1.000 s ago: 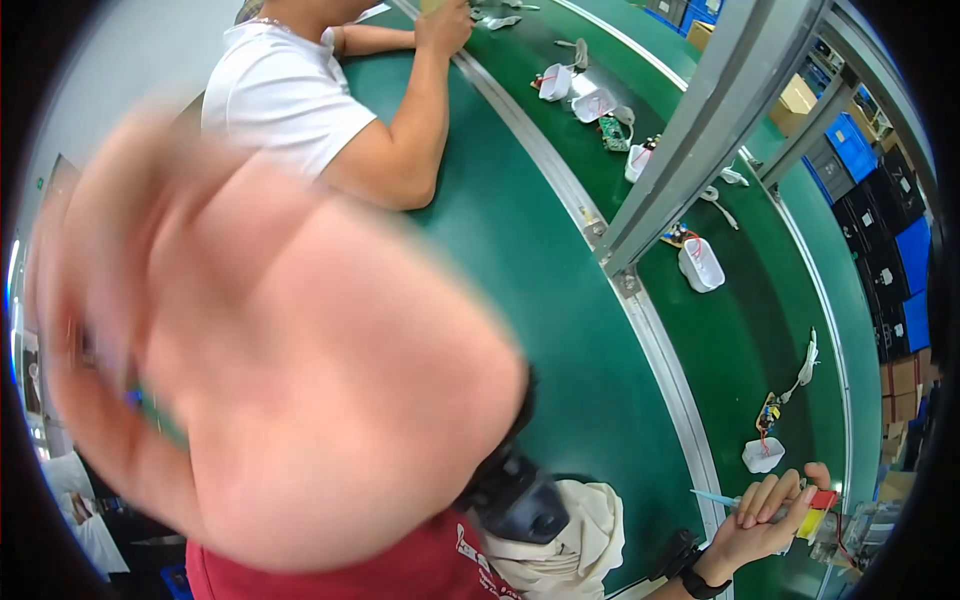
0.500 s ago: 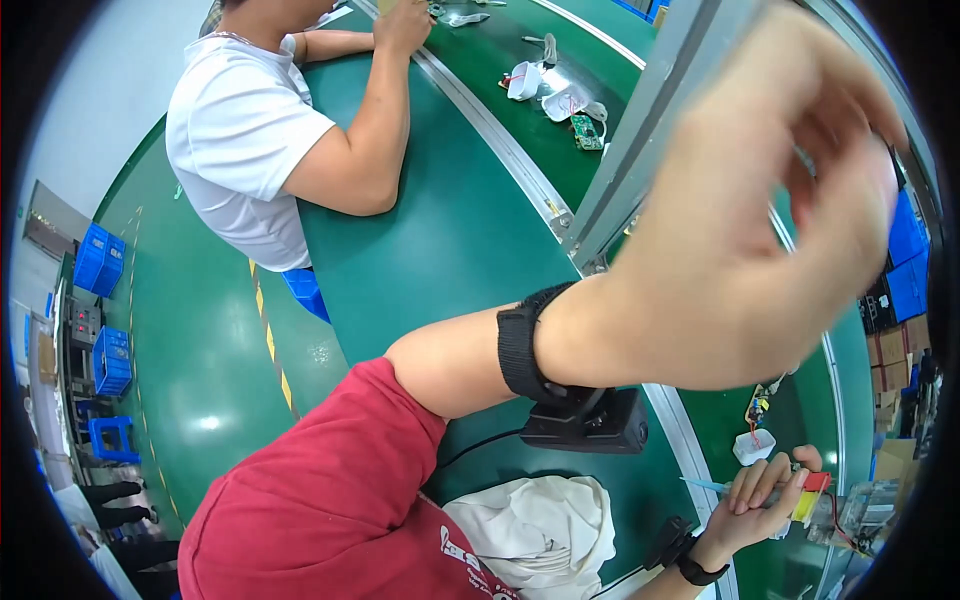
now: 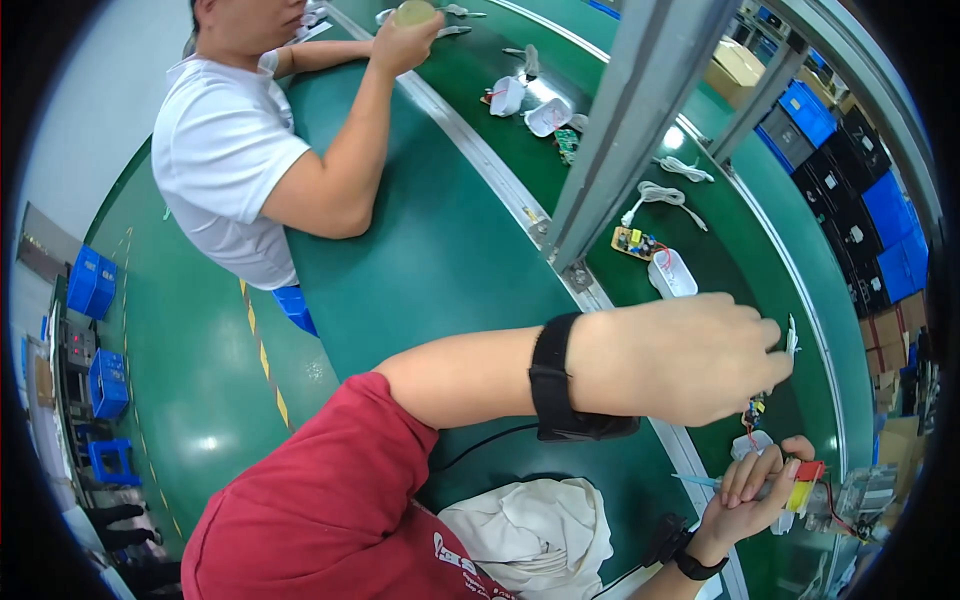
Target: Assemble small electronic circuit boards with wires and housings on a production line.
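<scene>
So the main thing here is a slim light-blue stick over at 4 o'clock in the view, at the person's right hand. Its thin end points to 9 o'clock, tipped a hair upward, so the long axis runs roughly 9 to 3, and the other end vanishes under the fingers. That hand is curled closed around it, with the thumb up against a red-and-yellow piece on the 3 o'clock side; can't tell if the two are joined. Any markings on the stick are too small to make out. Past that, also at 3 o'clock, there's some clear plastic stuff with wires. Just off the fingers at 12 o'clock sits a white plastic cup, with a little circuit board right above it. The left hand is at 11 o'clock from the right one, back to the camera, fingers bent toward 3 o'clock; their tips are hidden, so no clue how closed it is or if it's got anything. Further up at 11 there's a white housing next to another board. A cream cloth lies toward 9 o'clock, beside a red shirt with white printing partly lost in the folds. Way out at 10, a co-worker in white sits at the green bench.
</scene>
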The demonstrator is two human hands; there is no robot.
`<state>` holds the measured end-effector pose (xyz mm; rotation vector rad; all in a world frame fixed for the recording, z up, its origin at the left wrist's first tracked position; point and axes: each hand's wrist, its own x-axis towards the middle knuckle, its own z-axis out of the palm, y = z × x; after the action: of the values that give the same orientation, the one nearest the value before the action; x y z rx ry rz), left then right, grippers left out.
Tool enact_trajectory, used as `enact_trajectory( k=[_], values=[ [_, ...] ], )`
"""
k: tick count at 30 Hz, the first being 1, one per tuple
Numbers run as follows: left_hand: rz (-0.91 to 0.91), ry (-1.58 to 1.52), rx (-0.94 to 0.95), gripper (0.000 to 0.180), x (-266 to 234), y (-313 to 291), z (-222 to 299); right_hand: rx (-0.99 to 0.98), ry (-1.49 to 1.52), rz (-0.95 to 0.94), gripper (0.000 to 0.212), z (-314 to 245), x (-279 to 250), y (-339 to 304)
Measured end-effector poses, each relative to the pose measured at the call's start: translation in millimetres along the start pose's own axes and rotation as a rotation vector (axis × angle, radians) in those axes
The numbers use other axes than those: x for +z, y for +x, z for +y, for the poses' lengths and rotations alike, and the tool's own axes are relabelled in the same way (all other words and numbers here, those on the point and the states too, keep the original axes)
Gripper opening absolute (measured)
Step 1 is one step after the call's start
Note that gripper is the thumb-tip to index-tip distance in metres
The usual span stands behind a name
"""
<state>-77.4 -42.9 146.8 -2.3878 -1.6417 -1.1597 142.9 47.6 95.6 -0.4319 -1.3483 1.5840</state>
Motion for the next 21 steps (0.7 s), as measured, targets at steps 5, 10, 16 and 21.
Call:
enact_trajectory(
  k=[5, 10, 16, 21],
  values=[
    [-0.036, 0.055, -0.134, 0.021, -23, 0, -14, -0.002, 0.051, -0.043, 0.026, 2, 11, 5],
    [0.053, 0.245, -0.303, 0.029, -25, -6, -44, -0.006, 0.038, -0.067, 0.026, 2, 15, 5],
    [0.053, 0.265, -0.324, 0.036, -1, -13, -78, -0.01, 0.005, -0.059, 0.027, 2, 12, 7],
    [-0.141, 0.363, -0.505, 0.044, 20, -23, -112, -0.021, -0.021, -0.068, 0.027, 5, 17, 8]
  ],
)
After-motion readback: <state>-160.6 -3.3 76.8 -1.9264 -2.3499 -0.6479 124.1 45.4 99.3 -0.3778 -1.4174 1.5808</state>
